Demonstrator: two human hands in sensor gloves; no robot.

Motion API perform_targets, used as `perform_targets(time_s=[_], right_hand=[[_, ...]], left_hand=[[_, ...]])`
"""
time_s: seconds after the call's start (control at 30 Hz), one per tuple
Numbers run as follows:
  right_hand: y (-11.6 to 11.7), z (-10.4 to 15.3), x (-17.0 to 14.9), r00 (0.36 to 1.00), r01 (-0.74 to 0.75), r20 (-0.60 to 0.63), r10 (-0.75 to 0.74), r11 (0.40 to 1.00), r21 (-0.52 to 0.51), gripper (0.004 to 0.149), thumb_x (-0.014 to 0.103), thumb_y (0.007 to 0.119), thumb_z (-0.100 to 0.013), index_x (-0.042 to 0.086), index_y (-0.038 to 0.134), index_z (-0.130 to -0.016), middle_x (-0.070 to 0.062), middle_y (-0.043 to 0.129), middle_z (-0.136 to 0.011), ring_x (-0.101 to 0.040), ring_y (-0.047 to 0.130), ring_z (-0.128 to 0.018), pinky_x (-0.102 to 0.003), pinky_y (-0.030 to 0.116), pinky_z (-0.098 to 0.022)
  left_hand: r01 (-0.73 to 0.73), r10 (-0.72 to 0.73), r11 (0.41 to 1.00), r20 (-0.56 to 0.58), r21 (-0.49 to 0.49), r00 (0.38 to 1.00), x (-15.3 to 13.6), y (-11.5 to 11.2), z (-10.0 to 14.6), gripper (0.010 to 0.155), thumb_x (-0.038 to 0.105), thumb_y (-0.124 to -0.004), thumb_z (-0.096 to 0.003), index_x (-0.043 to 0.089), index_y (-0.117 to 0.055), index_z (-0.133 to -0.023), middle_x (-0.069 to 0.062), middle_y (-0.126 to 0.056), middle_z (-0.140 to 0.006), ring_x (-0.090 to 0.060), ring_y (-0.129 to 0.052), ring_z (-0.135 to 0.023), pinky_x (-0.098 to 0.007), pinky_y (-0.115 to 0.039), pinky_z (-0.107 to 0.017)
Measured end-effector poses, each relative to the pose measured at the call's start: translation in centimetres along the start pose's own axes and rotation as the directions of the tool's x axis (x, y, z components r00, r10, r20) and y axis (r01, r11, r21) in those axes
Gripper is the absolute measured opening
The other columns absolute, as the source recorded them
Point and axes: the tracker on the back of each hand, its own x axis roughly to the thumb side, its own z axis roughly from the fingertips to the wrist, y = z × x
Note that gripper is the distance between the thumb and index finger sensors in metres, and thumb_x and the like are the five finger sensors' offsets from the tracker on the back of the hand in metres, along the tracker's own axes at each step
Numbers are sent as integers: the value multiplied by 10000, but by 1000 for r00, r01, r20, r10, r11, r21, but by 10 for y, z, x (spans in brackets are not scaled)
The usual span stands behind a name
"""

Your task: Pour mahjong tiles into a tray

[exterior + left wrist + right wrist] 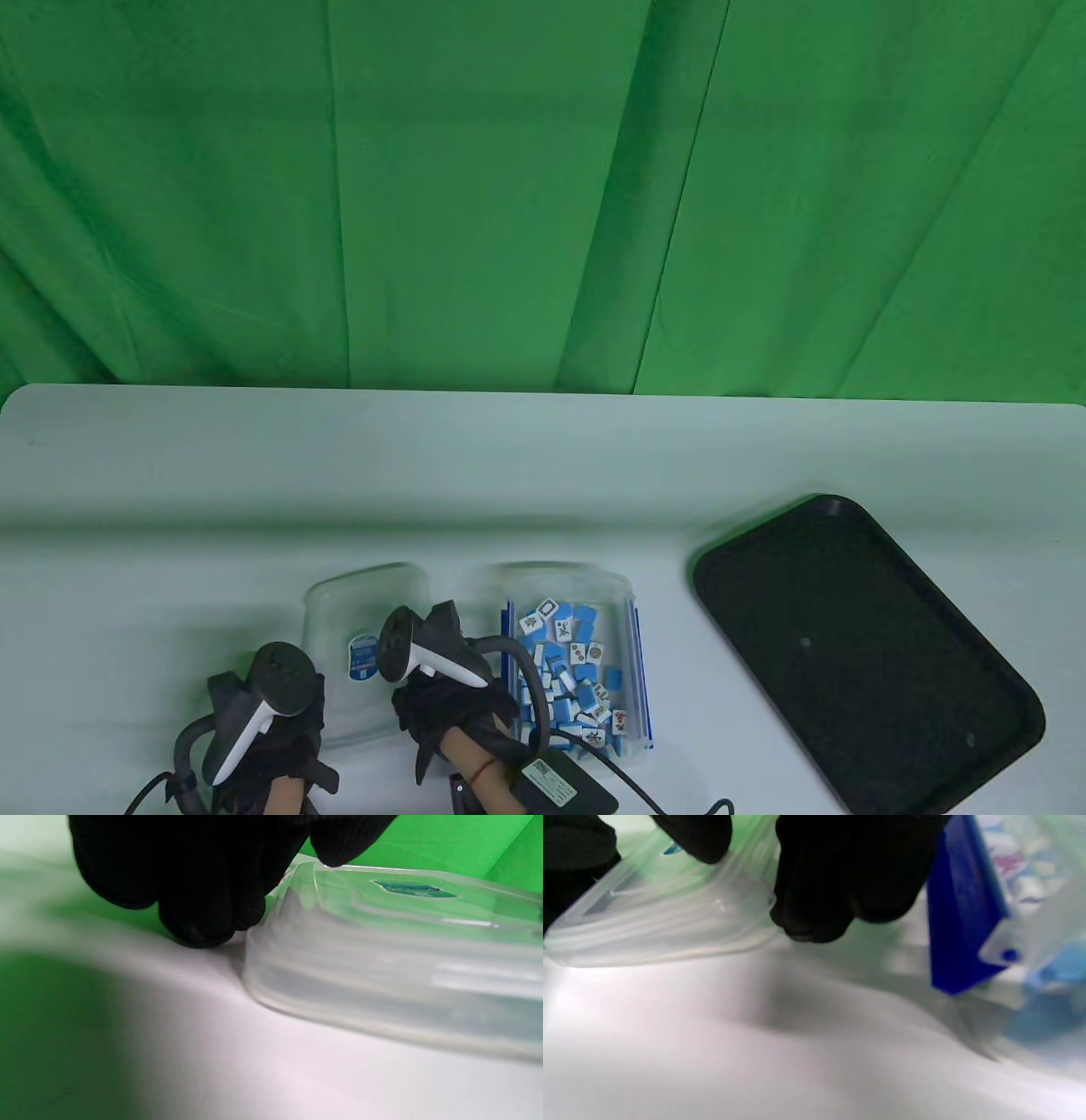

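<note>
A clear box [624, 594] with blue latches holds several blue and white mahjong tiles [573, 666]. Its clear lid [361, 607] lies on the table just left of it. The black tray [865, 645] sits empty to the right. My left hand [293, 709] holds the lid's left edge; in the left wrist view one fingertip [335, 855] touches the lid [382, 955] on top while the other fingers curl beside it. My right hand [437, 679] holds the lid's right edge [670, 921], next to the box's blue latch [963, 921].
The white table [254, 475] stretches behind and to the left, ending at a green backdrop. Cables and a black unit [560, 785] lie at my right wrist near the front edge.
</note>
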Motion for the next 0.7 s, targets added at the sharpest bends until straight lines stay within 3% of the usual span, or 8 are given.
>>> perform_targets(time_s=[0.57, 0.7], right_hand=[[6, -3, 4, 998, -54, -35, 54, 998, 12, 811, 452, 651, -706, -59, 229, -1172, -142, 874, -922, -270, 971, -639, -413, 850, -533], [3, 2, 5, 994, -96, -55, 94, 994, -46, 792, 458, 639, -709, -40, 243, -1181, -129, 858, -939, -271, 960, -656, -415, 841, -545]], left_hand=[[45, -45, 999, 4, -17, 999, 6, -1, 0, 566, 383, -600, -671, 12, -658, -1094, -197, -900, -830, -295, -984, -589, -558, -780, -501], [63, -63, 998, 0, -2, 998, 8, 2, 2, 573, 393, -582, -673, 11, -663, -1093, -205, -910, -833, -310, -993, -595, -562, -781, -499]])
